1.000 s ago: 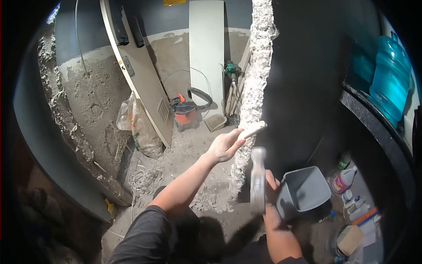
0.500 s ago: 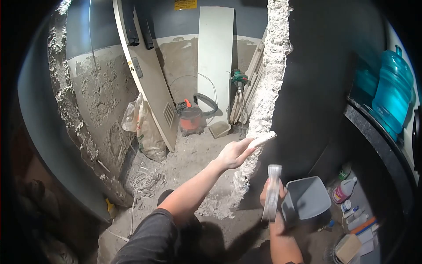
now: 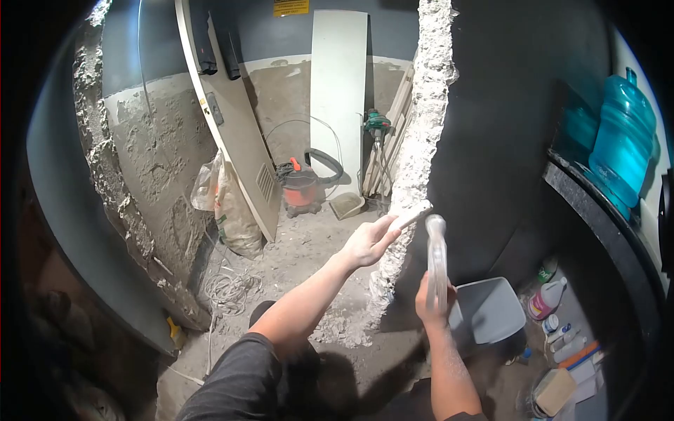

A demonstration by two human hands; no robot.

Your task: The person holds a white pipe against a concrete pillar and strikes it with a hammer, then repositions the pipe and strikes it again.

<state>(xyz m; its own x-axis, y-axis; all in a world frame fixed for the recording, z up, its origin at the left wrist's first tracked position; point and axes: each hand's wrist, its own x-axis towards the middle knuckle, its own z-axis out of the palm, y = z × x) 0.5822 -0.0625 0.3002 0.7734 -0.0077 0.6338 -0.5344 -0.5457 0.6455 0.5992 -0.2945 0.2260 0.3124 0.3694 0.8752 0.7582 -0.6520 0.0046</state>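
My left hand [image 3: 366, 243] is closed around a dust-white chisel [image 3: 411, 215], held against the rough broken edge of the wall [image 3: 423, 119]. The chisel's butt end points up and to the right; its tip is hidden behind my fingers and the wall edge. In my right hand [image 3: 430, 303] is a hammer [image 3: 437, 263], gripped low on its handle and raised upright. The hammer's head is just right of the chisel's butt end. Pale dust coats my right forearm.
Broken rubble [image 3: 344, 331] lies at the wall's foot. A grey bin [image 3: 491, 309] and several bottles stand at lower right. Further back are a red vacuum cleaner [image 3: 300, 193], a dustpan [image 3: 347, 205], a leaning door [image 3: 246, 133] and coiled cable [image 3: 232, 291]. A blue water jug [image 3: 621, 140] sits at right.
The hammer has risen in my right hand, and its head is now close to the chisel. My left hand keeps the chisel at the wall edge. The view has shifted slightly.
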